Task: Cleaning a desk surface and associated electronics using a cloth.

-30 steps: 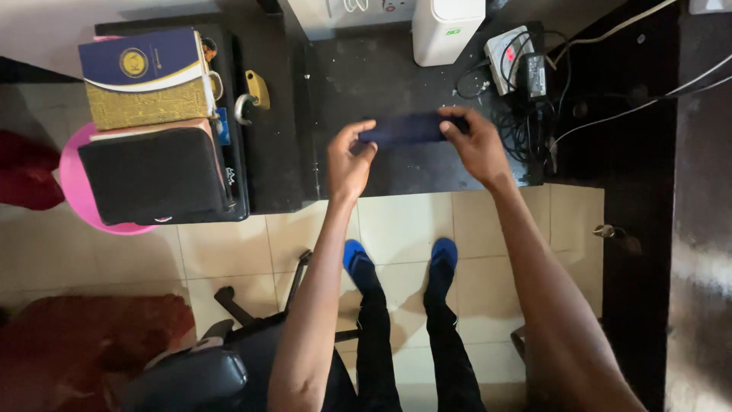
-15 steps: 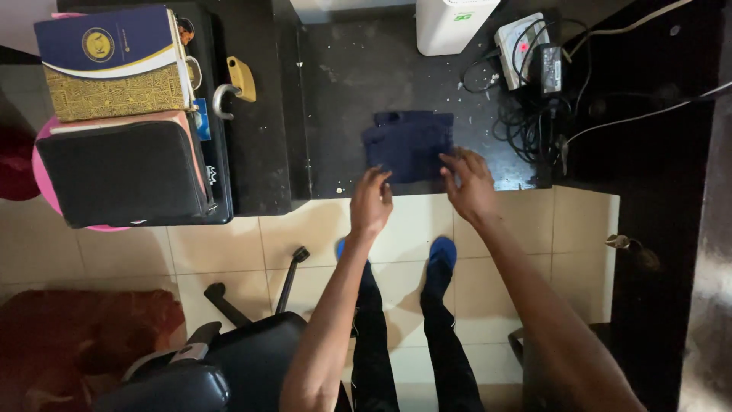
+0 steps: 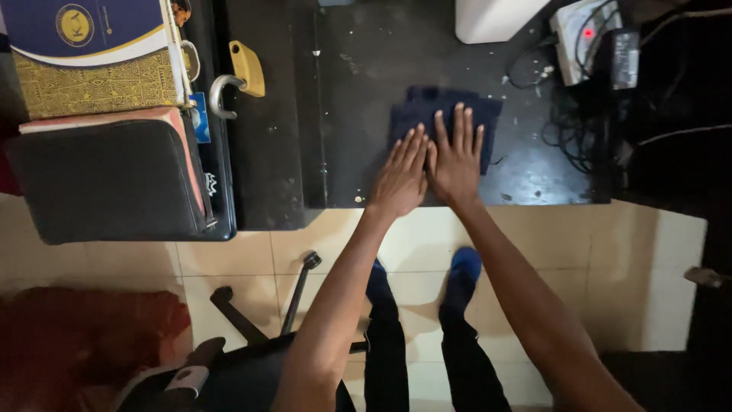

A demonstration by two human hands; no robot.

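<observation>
Left hand: your left hand [image 3: 402, 174] lies flat, palm down, fingers straight and together; it grips nothing and presses on the near-left part of the folded dark blue cloth [image 3: 446, 120].
Right hand: your right hand [image 3: 455, 156] is also spread flat, fingers slightly fanned, holding nothing, resting on the cloth's middle, its thumb side touching the left hand.
Cloth: it sits on the black desk [image 3: 366, 91], near the front edge, folded into a rough rectangle; its far edge and right corner show beyond your fingertips, the rest is hidden under your palms.
Pressing well: as I judge it, you are flattening the fold, so keep both palms level and push evenly outward from the middle toward the edges, so no crease bunches under your fingers.
Watch for: the desk surface is speckled with light crumbs; slide gently so the cloth does not drag them along.
Right of cloth: a tangle of black cables [image 3: 568, 126] and a white power strip [image 3: 583, 38] lie near; keep the cloth's corner apart from them.
Left of desk: a brass padlock [image 3: 238, 76], then a stack of books [image 3: 91, 61] over a black case [image 3: 107, 179].
Below: tiled floor [image 3: 610, 267], your blue-socked feet [image 3: 463, 267], a black chair [image 3: 252, 358].
</observation>
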